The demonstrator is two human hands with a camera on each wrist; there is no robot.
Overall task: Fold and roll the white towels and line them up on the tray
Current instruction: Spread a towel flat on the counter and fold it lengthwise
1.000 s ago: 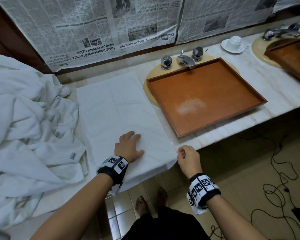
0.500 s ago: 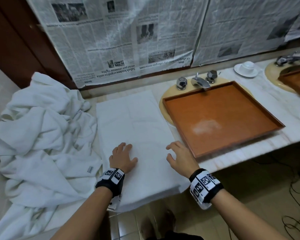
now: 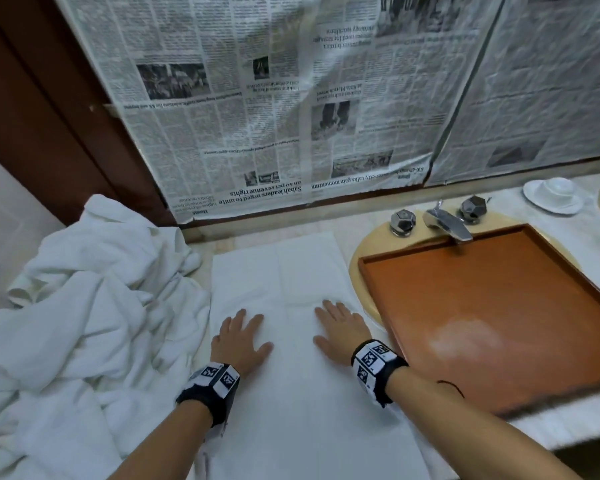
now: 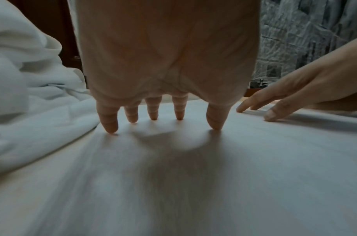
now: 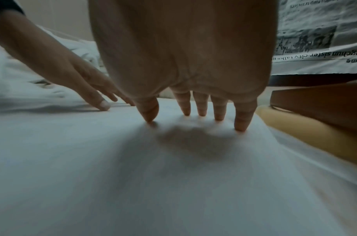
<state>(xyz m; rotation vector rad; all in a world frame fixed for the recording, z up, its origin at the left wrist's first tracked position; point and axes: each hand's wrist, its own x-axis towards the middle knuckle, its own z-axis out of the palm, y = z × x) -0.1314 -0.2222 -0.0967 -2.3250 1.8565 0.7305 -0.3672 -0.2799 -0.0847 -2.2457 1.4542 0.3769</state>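
Pressing flat on the folded towel (image 3: 291,341), the left hand (image 3: 238,341) and the right hand (image 3: 340,332) lie side by side, a little apart, with straight spread fingers (image 4: 110,121); neither grip holds anything, the fingertips only touch the cloth. This towel is spread long on the desk (image 3: 589,244), its near end hanging over the front edge. Just right of it stands the brown tray (image 3: 378,282), set over the sink. On the left is a heap of white towels (image 3: 77,306), crumpled, touching the folded one. Newspaper sheets (image 3: 257,116) cover the wall behind.
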